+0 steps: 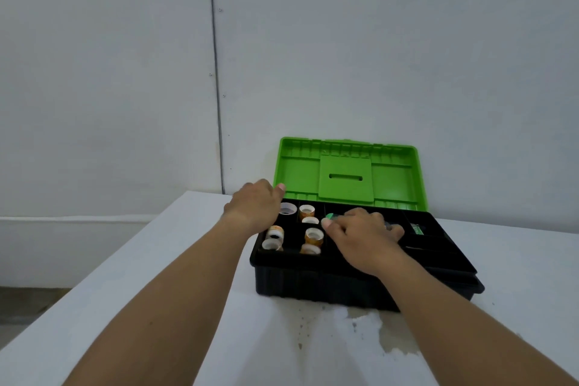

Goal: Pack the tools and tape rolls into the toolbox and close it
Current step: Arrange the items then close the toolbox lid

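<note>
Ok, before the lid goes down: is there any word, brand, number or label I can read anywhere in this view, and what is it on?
None can be read.
Green lid: raised moulded marks near its top edge, too blurred to read.
Tape rolls: orange patterned wrap, no legible print.
Small green item in the right compartment of the black toolbox: possibly a label, too small to tell.

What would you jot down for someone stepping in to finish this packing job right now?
Left hand: resting at the black toolbox tray's back left corner, nothing visibly held.
Right hand: down in the middle compartment over a green-ended tool; grip unclear.
Small orange-and-white tape rolls already sit in the left compartments.
The bright green plastic lid stands open against the wall.
Left: settle that tool, then shut the lid.
</note>
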